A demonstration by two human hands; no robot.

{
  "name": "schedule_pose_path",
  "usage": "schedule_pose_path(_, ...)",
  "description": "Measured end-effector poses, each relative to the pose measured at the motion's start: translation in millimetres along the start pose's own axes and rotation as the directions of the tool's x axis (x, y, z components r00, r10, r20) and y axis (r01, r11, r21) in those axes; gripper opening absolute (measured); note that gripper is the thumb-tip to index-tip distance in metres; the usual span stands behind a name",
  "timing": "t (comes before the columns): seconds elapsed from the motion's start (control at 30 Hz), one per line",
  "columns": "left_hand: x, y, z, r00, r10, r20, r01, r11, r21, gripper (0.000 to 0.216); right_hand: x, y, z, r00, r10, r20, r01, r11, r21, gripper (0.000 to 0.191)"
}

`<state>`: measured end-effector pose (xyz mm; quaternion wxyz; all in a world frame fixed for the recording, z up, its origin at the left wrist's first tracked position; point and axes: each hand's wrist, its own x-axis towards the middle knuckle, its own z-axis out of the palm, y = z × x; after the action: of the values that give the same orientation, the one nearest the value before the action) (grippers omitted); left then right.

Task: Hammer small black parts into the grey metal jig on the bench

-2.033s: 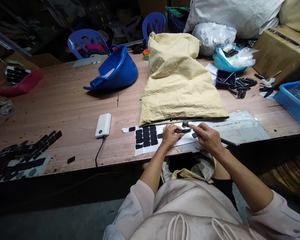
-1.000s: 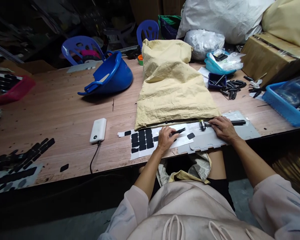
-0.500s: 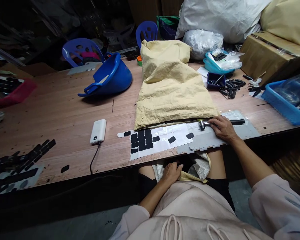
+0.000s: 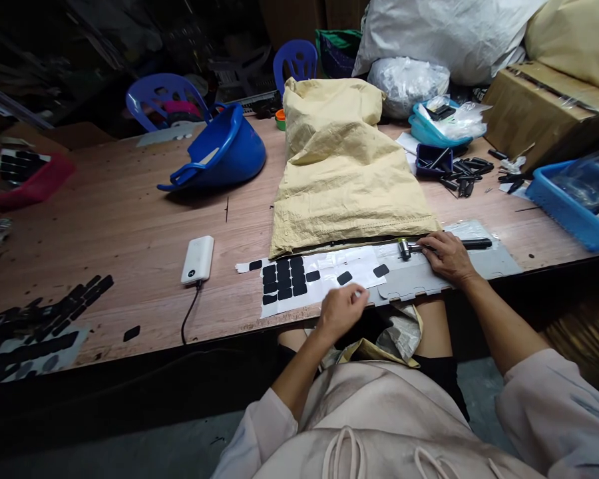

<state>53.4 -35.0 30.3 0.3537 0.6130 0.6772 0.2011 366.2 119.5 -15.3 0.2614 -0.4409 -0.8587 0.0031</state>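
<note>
My right hand (image 4: 446, 257) is wrapped over the handle of a small hammer (image 4: 479, 244), lying on a grey board (image 4: 499, 259) at the table's front edge. The hammer's metal head points left. My left hand (image 4: 343, 311) hovers at the table edge with its fingers curled together; whatever they might hold is too small to make out. Just beyond it lies a white sheet (image 4: 324, 293) with a block of black rounded pads (image 4: 283, 278) and several single ones on it. A beige cloth sack (image 4: 349, 179) lies flat behind the sheet.
A white power bank (image 4: 198, 259) with a cable stands left of the sheet. Black strips (image 4: 80, 303) lie at the far left. Farther back are a tilted blue basin (image 4: 229, 150), a pink tray (image 4: 40, 183), black pieces (image 4: 466, 173), a blue basket (image 4: 574, 213) and a cardboard box (image 4: 534, 120).
My left hand has risen from my lap to the table edge, in front of the white sheet. My right hand stays on the hammer.
</note>
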Motion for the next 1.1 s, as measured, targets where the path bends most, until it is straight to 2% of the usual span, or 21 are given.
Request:
schedule_pose_path(0.03,16.4,5.5,-9.9,0.997,-0.037,-0.072,0.038,0.999,0.016,0.026,0.0,-0.2,0.0,1.000,0.001,-0.002,-0.001,1.000,-0.001,0.023)
schedule_pose_path(0.13,67.7,16.1,-30.5,0.985,-0.109,-0.136,0.124,0.986,0.107,0.024,0.1,-0.5,0.0,1.000,0.011,-0.007,-0.011,1.000,0.004,0.022)
schedule_pose_path(0.27,118.1,25.1,-39.4,0.989,-0.037,-0.141,0.071,0.966,0.247,0.030,-0.3,-1.1,-0.5,1.000,0.022,-0.003,-0.022,1.000,0.014,0.021)
schedule_pose_path(0.4,145.3,38.7,-48.3,0.978,0.006,-0.207,0.062,0.945,0.320,0.035,-1.0,-2.9,-1.7,0.999,0.031,-0.012,-0.031,0.999,0.021,0.020)
schedule_pose_path(0.53,160.0,51.9,-54.1,0.951,0.016,-0.309,0.079,0.953,0.292,0.034,-1.1,-4.1,-2.3,0.999,0.043,-0.005,-0.043,0.999,0.025,0.019)
schedule_pose_path(0.63,163.2,55.0,-46.3,0.944,-0.007,-0.329,0.106,0.953,0.285,0.023,-1.0,-4.1,-2.3,0.999,0.054,0.002,-0.054,0.998,0.026,0.020)
schedule_pose_path(0.8,161.6,52.7,-28.1,0.946,-0.015,-0.324,0.106,0.958,0.266,0.019,-0.9,-5.3,-2.3,0.998,0.068,0.000,-0.068,0.997,0.035,0.020)
schedule_pose_path(0.93,163.1,58.0,-23.6,0.955,0.030,-0.294,0.052,0.962,0.268,0.020,-0.6,-6.8,-2.8,0.997,0.076,-0.001,-0.076,0.996,0.048,0.021)
schedule_pose_path(1.1,168.4,65.3,-19.6,0.967,0.071,-0.245,0.020,0.937,0.348,0.028,-0.2,-7.5,-4.3,0.997,0.071,0.007,-0.071,0.997,0.043,0.020)
